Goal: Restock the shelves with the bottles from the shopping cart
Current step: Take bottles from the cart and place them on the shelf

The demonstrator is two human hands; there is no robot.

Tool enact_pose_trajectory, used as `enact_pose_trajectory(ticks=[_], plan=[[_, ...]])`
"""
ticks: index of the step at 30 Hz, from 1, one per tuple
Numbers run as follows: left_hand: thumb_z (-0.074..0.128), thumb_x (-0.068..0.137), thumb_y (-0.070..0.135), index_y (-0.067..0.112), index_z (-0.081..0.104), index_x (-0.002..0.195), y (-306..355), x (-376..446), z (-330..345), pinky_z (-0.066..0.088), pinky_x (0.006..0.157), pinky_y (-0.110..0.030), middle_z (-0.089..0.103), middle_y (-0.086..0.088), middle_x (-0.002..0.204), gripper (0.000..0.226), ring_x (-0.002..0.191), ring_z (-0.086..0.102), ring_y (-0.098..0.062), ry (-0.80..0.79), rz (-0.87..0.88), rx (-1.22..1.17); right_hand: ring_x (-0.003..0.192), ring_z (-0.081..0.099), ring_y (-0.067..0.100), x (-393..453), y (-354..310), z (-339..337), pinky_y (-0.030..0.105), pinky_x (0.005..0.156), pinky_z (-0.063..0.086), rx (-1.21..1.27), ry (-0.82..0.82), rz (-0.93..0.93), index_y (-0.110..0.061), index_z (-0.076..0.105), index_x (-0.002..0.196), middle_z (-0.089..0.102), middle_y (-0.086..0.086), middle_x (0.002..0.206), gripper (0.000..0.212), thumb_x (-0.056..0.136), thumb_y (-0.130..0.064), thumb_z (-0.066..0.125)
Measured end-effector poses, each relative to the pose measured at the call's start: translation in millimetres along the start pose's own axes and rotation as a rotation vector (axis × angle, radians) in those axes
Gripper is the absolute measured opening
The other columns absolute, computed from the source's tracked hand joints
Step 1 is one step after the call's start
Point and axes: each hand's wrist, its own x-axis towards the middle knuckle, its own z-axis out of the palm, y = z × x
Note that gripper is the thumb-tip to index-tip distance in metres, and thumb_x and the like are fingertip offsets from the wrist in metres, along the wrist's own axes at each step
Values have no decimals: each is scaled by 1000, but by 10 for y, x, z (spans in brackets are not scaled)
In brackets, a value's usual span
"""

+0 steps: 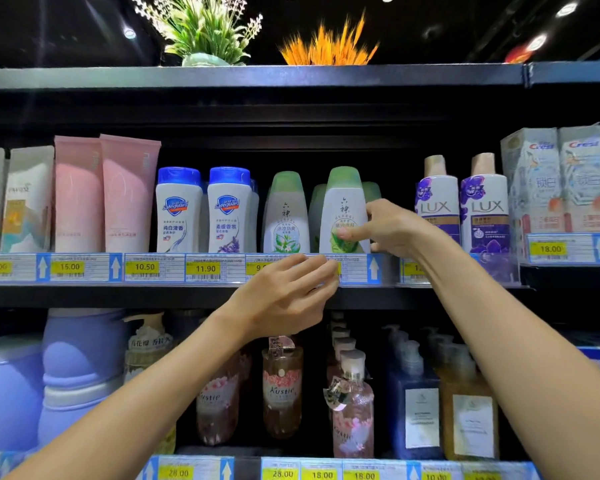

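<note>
Mid shelf (222, 292), L to R: pale pouches (25, 199) at far L, then two pink tubes (104, 195) standing cap-down. Next, two blue-capped Safeguard bottles (203, 213), upright, side by side, more of same behind. Price-tag strip (118, 268) runs along shelf edge; readable tags 15.00, 10.50, 11.90.

Centre: green-capped white bottle (286, 216), upright at shelf front. Just R of it a second green-capped bottle (342, 213), also upright on shelf, front row, w/ further green caps behind and to either side.

Left hand (288, 296): raised in front of the tag strip, below the two green-capped bottles. Fingers extended and relaxed, fingertips over the strip; holds nothing. Contact w/ strip cannot be confirmed.

Right hand (388, 226): at the R flank of the second green-capped bottle. Thumb lies across the lower front label, fingers curl round its R side and back, so the hand grips the bottle. Bottle base at shelf level.

R of the hand: two purple-label LUX bottles (461, 209), upright, beige caps, partly masked by the right forearm. Far R: boxed Crest packs (561, 181) on a slightly higher ledge, tag 18.00.

Top shelf: green plant (201, 26) and orange plant (329, 46).

Lower shelf, L to R: lilac jugs (80, 375), pink Kustie bottles (283, 386), dark blue and amber pump bottles (444, 403).
</note>
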Motion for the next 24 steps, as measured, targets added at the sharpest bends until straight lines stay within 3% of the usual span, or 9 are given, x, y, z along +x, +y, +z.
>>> enact_pose_trajectory(ticks=[3,10,16,24], plan=[[60,79,9,2,73,90,10,7,-3,54,78,-35,70,-14,103,19,92,68,-28,-2,-4,-5,103,65,22,-21,14,-54,41,91,53,-113,18,26,-4,63,105,71,9,106,30,80,-10,77],[59,79,10,2,74,90,15,9,-21,54,79,-34,71,-13,102,20,91,68,-27,3,-7,4,94,67,19,-76,27,-50,34,78,59,-145,93,-30,-6,67,106,72,8,102,30,79,-13,77],[59,79,10,2,74,90,18,10,-18,52,81,-34,71,-13,103,20,91,68,-27,-4,-10,7,103,65,24,2,21,52,40,85,57,-178,140,-24,-2,65,110,70,11,108,35,79,-11,78],[58,80,10,1,73,93,9,-4,-13,53,80,-35,70,-14,103,21,92,68,-28,-16,-10,4,102,64,26,165,58,122,43,88,56,-272,175,-5,-2,61,111,68,12,109,40,79,-18,79]])
